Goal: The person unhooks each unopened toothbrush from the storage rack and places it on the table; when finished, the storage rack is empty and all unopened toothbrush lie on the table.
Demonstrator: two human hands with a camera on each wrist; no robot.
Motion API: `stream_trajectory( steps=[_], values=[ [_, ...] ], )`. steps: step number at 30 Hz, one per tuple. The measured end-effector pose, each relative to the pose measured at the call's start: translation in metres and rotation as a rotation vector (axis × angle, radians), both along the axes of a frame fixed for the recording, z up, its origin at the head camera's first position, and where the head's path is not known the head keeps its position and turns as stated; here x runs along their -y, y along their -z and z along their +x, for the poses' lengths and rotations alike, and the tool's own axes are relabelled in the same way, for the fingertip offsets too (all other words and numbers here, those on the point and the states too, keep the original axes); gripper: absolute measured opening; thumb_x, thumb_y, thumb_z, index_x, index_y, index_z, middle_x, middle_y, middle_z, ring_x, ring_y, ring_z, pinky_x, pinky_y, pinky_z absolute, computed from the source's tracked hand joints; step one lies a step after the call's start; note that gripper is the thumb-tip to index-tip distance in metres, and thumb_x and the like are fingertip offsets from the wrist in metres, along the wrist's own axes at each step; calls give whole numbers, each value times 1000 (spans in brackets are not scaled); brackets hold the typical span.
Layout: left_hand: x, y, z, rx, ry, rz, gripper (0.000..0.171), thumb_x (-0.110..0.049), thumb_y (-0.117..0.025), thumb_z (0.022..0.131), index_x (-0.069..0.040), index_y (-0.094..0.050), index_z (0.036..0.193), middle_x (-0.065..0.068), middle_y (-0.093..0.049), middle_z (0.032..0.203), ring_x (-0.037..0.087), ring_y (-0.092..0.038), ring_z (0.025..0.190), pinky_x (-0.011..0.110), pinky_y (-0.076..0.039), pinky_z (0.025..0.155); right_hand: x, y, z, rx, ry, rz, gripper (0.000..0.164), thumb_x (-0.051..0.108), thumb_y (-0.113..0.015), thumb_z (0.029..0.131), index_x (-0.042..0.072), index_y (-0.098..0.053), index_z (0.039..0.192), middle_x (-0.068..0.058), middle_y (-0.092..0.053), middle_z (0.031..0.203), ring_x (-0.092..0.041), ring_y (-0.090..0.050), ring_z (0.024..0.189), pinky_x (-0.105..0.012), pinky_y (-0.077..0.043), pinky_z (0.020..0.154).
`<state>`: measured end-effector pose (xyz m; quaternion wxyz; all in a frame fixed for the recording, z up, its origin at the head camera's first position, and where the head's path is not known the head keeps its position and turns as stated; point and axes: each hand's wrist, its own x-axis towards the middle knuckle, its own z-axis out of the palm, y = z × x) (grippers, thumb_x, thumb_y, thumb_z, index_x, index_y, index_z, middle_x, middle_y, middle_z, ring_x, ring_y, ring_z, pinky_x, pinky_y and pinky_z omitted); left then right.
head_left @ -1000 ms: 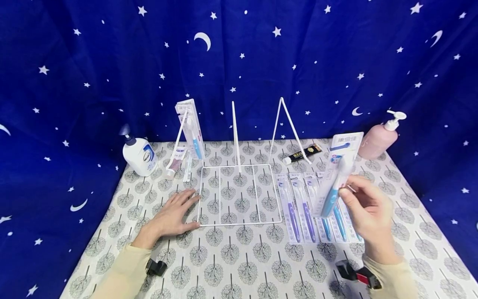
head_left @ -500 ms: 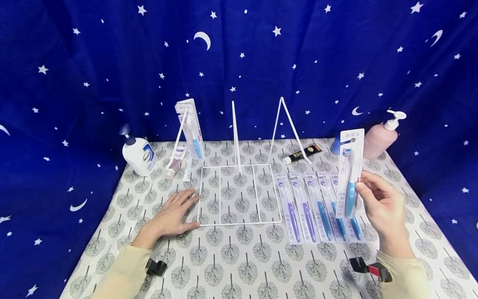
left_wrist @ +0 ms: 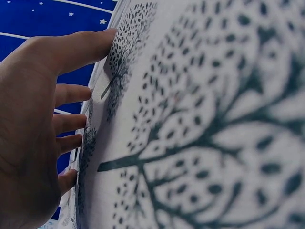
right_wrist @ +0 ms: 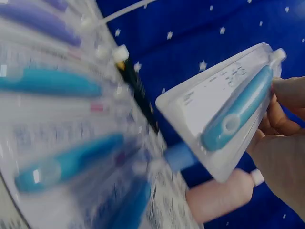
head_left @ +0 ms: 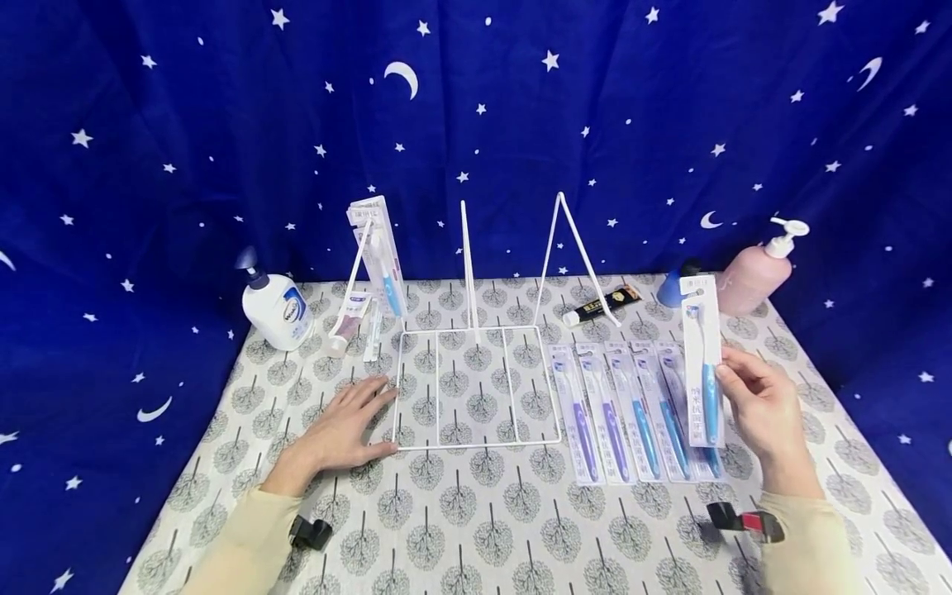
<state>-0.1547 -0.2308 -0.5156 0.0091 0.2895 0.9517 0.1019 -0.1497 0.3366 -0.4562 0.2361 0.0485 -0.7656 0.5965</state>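
Right hand (head_left: pixel 763 406), four o'clock, pinches toothbrush pack (head_left: pixel 702 372) mid-edge, likely keeping header (head_left: pixel 697 285) free; outspread left hand (head_left: pixel 338 431), eight o'clock, likely steadies rack (head_left: pixel 473 330).

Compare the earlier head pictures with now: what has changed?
The right hand, still gripping a packaged toothbrush, has moved rightward and turned it more upright, revealing more of the blue container. The left hand stays at the rack; the toothbrush row lies unchanged.
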Motion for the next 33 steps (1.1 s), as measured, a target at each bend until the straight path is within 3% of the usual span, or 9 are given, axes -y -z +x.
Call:
stream_trajectory(
  steps=[8,16,24,33],
  values=[
    [1,-3,-2,1,-6,1,86,-65,-55,76,-17,-30,143,9,-20,152,31,-20,138,55,-16,111,-27,16,-8,218,104,247,29,6,-58,88,-9,-59,112,26,-61,84,9,-53,68,-5,-44,57],
    [-1,-4,-1,29,-14,-14,87,-65,-54,76,-18,-28,144,9,-18,152,31,-18,138,55,-15,111,-45,27,-9,365,136,315,32,12,-60,87,3,-59,117,26,-56,73,8,-49,61,-9,-41,49],
    [-1,-3,-1,21,-27,-32,87,-67,-53,76,-20,-27,144,8,-17,152,29,-18,138,53,-15,112,-54,35,-6,493,165,461,36,15,-57,88,-4,-56,119,29,-51,71,7,-47,63,-13,-41,52],
    [0,-1,-1,22,-12,-13,86,-66,-53,76,-18,-28,144,9,-18,152,31,-18,138,54,-15,111,-57,47,-9,561,202,579,36,19,-56,87,-1,-59,117,22,-55,69,3,-45,61,-19,-37,54]
  ],
)
